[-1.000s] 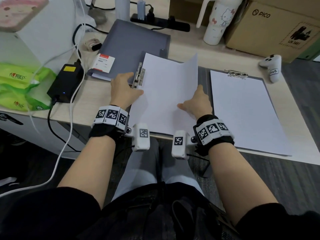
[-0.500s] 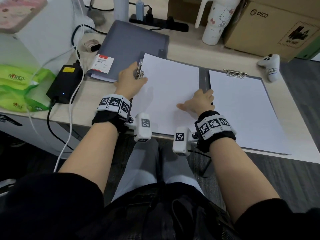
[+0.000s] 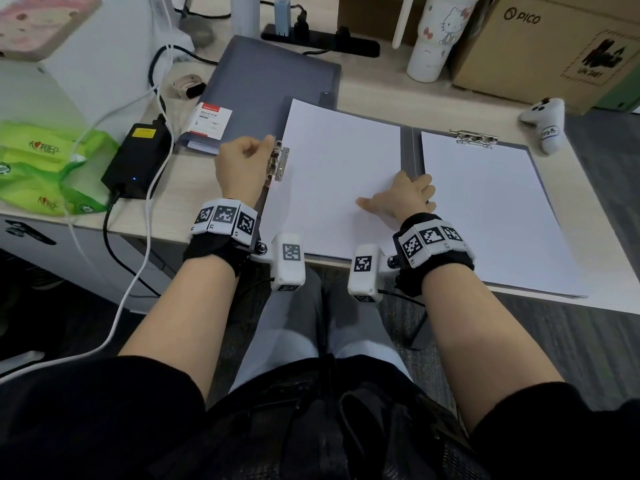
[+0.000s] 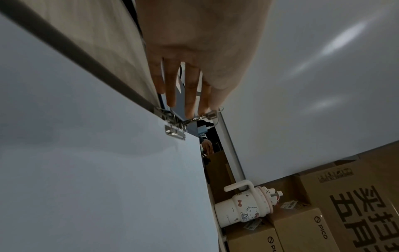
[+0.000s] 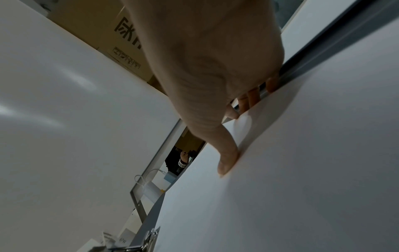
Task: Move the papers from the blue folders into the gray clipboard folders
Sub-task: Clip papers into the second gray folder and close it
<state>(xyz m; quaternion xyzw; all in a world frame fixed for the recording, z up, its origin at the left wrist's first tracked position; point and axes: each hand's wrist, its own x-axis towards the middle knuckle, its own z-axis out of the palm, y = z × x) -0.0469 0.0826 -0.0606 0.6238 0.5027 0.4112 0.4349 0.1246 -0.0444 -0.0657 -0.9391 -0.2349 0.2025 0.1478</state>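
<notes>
A gray clipboard folder (image 3: 410, 147) lies open on the desk with a white sheet on each half. The left sheet (image 3: 339, 174) lies flat, its left edge at a metal clip (image 3: 280, 161). My left hand (image 3: 266, 143) is curled at that clip; in the left wrist view its fingertips (image 4: 190, 110) sit on the raised lever of the clip (image 4: 175, 133). My right hand (image 3: 398, 199) presses on the left sheet's right edge, thumb spread, fingers at the spine; the sheet (image 5: 302, 170) bulges slightly under the thumb (image 5: 226, 162). The right sheet (image 3: 485, 209) sits under its own clip (image 3: 472, 137). A closed blue-gray folder (image 3: 270, 84) lies behind.
A black power adapter (image 3: 136, 157) with cables and green packets (image 3: 45, 168) lie at the left. Behind stand a power strip (image 3: 318, 41), a white tumbler (image 3: 440, 36) and a cardboard box (image 3: 554, 46). A small white toy (image 3: 543, 123) lies at the right. The desk edge runs just under my wrists.
The left sheet, bowed upward a second ago, now lies flat. My right hand slid right to the sheet's edge by the spine. My left hand shifted along the clip.
</notes>
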